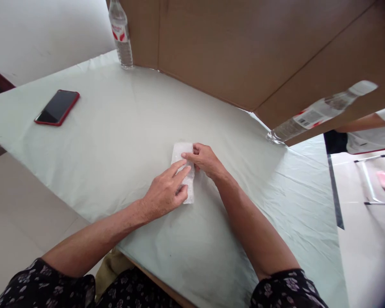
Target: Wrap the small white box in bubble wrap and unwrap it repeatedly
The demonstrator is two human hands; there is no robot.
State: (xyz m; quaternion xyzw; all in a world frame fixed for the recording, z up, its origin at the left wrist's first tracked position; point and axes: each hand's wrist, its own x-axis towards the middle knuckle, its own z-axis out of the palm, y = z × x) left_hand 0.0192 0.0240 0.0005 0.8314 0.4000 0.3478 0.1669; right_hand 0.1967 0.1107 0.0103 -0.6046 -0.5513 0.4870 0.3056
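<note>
A small white folded tissue [180, 152] lies flat on the pale green tablecloth [122, 137] near the table's middle. My left hand [164, 193] rests on the tissue's lower half with its index finger stretched out along the fold. My right hand [205, 159] pinches the tissue's right edge, fingers curled and pressed on the paper. Both forearms reach in from the bottom, in dark floral sleeves.
A red-cased phone [57, 107] lies face up at the far left. One clear water bottle [121, 33] stands at the back, another [317, 112] at the right, both against a large brown cardboard sheet [244, 47]. Another person's arm [361, 124] shows at the right edge.
</note>
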